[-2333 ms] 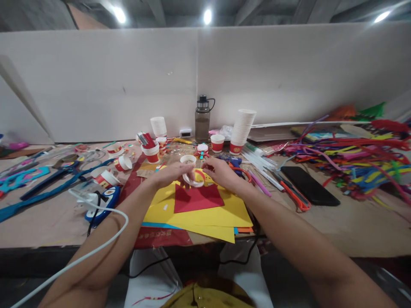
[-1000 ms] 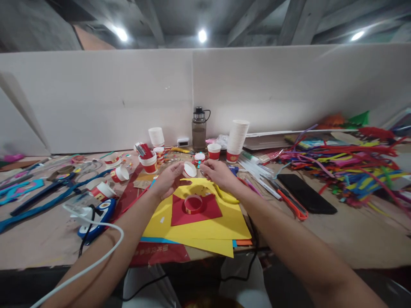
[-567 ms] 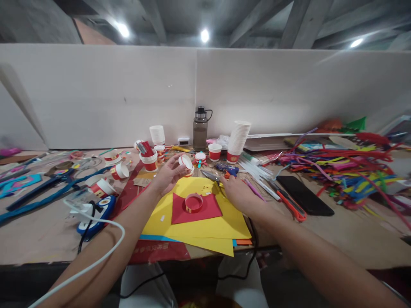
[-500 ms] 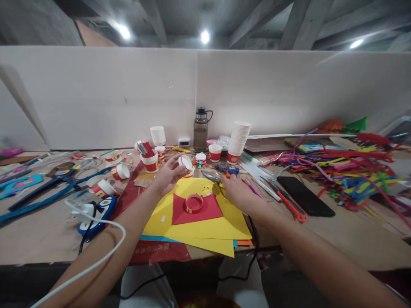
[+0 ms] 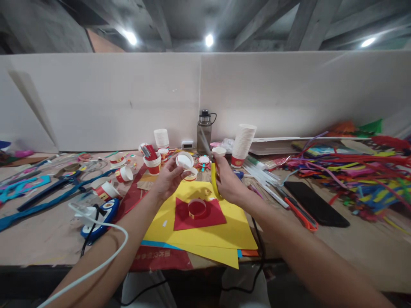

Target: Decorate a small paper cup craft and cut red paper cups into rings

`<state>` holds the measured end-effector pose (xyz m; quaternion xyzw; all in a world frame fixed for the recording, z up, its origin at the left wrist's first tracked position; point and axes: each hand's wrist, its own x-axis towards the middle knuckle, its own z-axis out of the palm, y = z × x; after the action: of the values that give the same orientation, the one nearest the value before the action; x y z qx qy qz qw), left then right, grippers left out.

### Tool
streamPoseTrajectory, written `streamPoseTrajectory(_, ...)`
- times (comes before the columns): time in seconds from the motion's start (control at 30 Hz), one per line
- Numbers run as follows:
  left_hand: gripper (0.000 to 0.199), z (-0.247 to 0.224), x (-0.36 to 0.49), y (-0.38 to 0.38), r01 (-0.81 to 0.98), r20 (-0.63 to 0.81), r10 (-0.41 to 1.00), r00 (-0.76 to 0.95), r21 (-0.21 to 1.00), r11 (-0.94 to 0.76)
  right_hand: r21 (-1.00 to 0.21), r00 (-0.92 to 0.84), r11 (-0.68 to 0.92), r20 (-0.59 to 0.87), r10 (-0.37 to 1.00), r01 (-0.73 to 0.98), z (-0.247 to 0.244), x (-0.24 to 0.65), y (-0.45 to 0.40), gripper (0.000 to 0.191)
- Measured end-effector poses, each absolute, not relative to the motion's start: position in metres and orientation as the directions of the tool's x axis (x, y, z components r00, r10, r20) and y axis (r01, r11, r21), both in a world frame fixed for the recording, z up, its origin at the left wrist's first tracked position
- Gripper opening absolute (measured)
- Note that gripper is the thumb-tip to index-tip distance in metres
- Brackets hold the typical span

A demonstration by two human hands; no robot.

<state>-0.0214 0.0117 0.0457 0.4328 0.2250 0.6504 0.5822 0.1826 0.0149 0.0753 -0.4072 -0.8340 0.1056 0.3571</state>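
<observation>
My left hand pinches a small white cut cup piece, its round inside facing me. To the right, my right hand grips yellow-handled scissors, the blades pointing up and somewhat blurred. Below both hands, a red-and-yellow paper ring stands on a red sheet, which lies on yellow sheets. Another cut cup piece sits just beneath my left hand.
Behind are a bottle, a tall cup stack and a cup of markers. Rightward lie an orange cutter, a phone and colourful pipe cleaners. A blue-white power strip lies left.
My right hand has picked up the scissors from the table and raised them. The cup piece in my left hand has turned its inside more toward me. The view has shifted slightly.
</observation>
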Motion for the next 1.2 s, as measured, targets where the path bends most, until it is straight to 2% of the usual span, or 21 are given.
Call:
streamPoseTrajectory(0.1, 0.052, 0.047, -0.02, 0.01, -0.567, 0.301, 0.953, 0.038, 0.792, -0.228, -0.483, -0.383, 0.64, 0.529, 0.758, 0.598, 0.067, 0.179, 0.017, 0.054)
streamPoseTrajectory(0.27, 0.053, 0.048, -0.017, 0.007, -0.562, 0.287, 0.958, 0.03, 0.797, -0.221, -0.491, -0.391, 0.596, 0.461, 0.796, 0.635, 0.058, 0.188, 0.019, 0.033)
streamPoseTrajectory(0.63, 0.052, 0.047, -0.009, 0.002, -0.506, 0.297, 0.954, 0.048, 0.83, -0.233, -0.418, -0.442, 0.611, 0.435, 0.784, 0.673, 0.055, 0.188, 0.015, 0.044)
streamPoseTrajectory(1.2, 0.053, 0.048, -0.008, 0.001, -0.519, 0.273, 0.96, 0.058, 0.83, -0.205, -0.351, -0.467, 0.629, 0.446, 0.764, 0.693, 0.057, 0.189, 0.011, 0.044)
